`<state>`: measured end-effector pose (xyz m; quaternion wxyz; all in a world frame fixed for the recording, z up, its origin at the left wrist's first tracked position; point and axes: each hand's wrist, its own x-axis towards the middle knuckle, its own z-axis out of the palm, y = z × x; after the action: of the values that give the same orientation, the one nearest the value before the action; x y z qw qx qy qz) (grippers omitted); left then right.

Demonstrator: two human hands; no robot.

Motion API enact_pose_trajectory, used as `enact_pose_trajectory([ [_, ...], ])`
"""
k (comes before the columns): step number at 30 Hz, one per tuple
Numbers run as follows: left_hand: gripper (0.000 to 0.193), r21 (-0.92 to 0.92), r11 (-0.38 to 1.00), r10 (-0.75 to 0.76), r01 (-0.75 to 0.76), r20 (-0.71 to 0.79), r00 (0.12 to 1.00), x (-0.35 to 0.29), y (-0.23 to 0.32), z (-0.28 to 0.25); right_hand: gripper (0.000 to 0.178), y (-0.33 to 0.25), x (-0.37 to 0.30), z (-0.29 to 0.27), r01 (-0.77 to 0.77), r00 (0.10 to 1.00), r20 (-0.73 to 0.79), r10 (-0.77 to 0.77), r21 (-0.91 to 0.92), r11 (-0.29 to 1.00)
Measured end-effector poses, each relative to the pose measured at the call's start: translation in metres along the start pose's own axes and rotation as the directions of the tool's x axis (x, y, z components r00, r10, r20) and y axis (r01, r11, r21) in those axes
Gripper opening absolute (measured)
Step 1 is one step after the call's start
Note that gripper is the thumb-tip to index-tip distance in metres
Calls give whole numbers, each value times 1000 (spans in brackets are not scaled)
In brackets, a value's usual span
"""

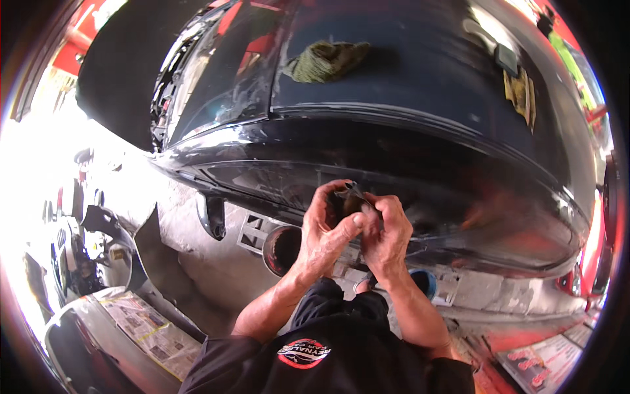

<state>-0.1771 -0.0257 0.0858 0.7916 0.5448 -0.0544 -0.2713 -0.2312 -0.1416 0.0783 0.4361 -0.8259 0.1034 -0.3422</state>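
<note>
Both of my hands are raised in front of the side of a black car point(394, 148). Between them is a small dark curled sheet point(354, 190) that looks like sandpaper. My left hand point(325, 230) is closed on its left side, with the thumb reaching toward the other hand. My right hand point(388, 233) pinches it from the right. The fingers hide much of the sheet. On the car's roof, beyond my hands, lies a crumpled green cloth point(325, 61).
A grey block point(506, 60) and a yellowish folded piece point(520, 98) rest on the roof at right. The side mirror point(211, 215) juts out at left. Below the car stand a dark bucket point(268, 253) and a blue one point(430, 282). A newspaper-covered panel point(72, 335) lies lower left.
</note>
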Motion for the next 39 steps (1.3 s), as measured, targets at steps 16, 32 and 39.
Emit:
enact_pose_trajectory([
  [16,25,340,941,29,-10,-49,998,11,-10,-17,21,6,-12,-16,-595,787,309,534,612,522],
  [32,21,160,973,172,-165,-36,984,0,-15,-4,18,11,-12,-18,-313,950,114,292,281,907],
  [39,14,72,995,81,-76,-73,994,2,-14,-3,20,27,-23,-30,-607,774,339,534,636,476],
])
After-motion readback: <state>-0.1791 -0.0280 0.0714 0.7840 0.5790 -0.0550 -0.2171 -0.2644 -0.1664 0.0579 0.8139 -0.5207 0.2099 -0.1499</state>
